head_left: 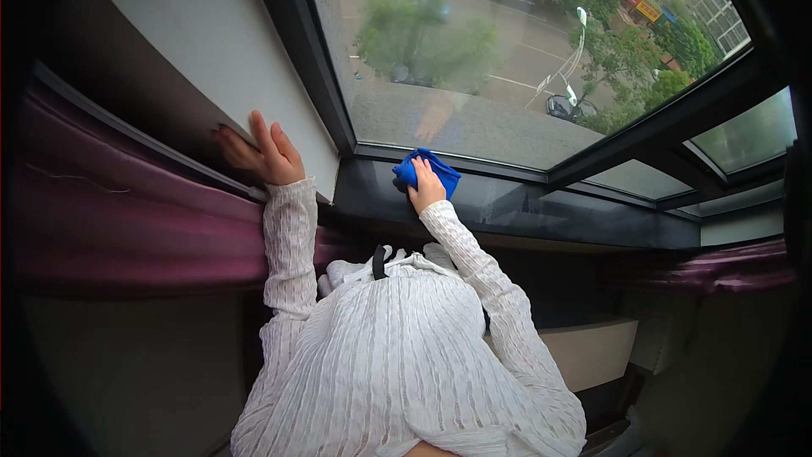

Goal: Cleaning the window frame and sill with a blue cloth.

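My right hand [427, 185] lies on a folded blue cloth [449, 176], fingers over it, and presses it against the dark, glossy window sill [507, 203] beside the lower window frame. The sill shows streaks and reflections. My left hand [263, 152] rests with spread fingers against the edge of the white wall reveal [216, 51] at the window's left side, holding nothing. Above the cloth stands a large window pane [444, 63], with a faint reflection of a hand in it.
Purple curtains hang at the left [146, 216] and right [710, 270]. Dark window frame bars [660, 114] run to the right, around smaller panes. A pale box-like surface [590, 352] is at the lower right. Outside the glass are trees, a road and a street lamp.
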A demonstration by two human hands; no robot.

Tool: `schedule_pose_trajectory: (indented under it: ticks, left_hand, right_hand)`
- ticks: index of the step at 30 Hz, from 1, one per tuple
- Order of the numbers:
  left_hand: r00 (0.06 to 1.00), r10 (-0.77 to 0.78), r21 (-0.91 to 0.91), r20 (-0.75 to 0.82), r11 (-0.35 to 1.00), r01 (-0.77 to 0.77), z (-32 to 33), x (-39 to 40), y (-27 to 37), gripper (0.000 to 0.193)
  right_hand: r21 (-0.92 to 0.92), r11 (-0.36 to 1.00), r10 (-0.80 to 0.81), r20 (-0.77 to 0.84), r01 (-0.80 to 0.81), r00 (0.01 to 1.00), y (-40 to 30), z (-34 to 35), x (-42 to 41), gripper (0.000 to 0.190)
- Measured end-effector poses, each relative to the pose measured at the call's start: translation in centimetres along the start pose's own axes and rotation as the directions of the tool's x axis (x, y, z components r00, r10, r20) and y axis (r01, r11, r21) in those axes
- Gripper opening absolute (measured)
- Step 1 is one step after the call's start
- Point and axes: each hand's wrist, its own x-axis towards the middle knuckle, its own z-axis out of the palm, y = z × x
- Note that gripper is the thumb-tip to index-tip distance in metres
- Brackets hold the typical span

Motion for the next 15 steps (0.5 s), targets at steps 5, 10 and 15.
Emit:
schedule_pose_trajectory:
  ticks: [5, 10, 15]
  left_hand:
    - [0.998, 0.016, -0.002, 0.062, 1.000, -0.016, 0.4, 0.3, 1.4, 0.041]
    - [0.942, -0.149, -0.264, 0.300, 0.936, 0.232, -4.6, -0.1, 2.6, 0.046]
    - [0.764, -0.298, -0.301, 0.573, 0.790, 0.534, -13.3, -8.5, 4.3, 0.046]
  right_hand:
    - [-0.069, 0.946, -0.306, 0.115, 0.315, 0.945, -5.0, 4.1, 5.1, 0.069]
    - [-0.055, 0.980, -0.189, 0.038, 0.191, 0.981, -7.3, 6.9, 4.0, 0.061]
    - [0.041, 0.960, -0.279, 0.227, 0.277, 0.933, -9.3, 6.8, -0.4, 0.063]
